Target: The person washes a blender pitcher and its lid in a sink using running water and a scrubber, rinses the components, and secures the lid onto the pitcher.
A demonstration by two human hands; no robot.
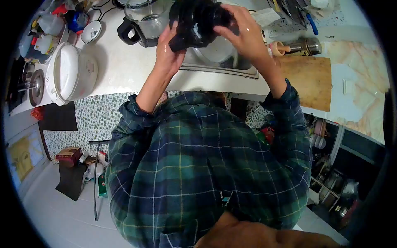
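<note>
Both hands are on a glossy black plastic appliance part [192,22], wide at one end and stepped and narrower at the other; its exact kind is unclear. My left hand [168,47] grips its lower left side, some fingers hidden behind it. Around the narrow right end are the curled thumb and fingers of my right hand [245,31]. The part is tilted above the front edge of a metal sink [215,53]. Just left of it stands a glass jug [144,25] with a black handle, close to my left hand.
A white lidded pot [78,72] stands on the counter at left, with a small white ladle [92,32] and several bottles [46,43] behind. Right of the sink are a wooden board [308,80], a wooden mortar [278,48] and a glass jar [310,46].
</note>
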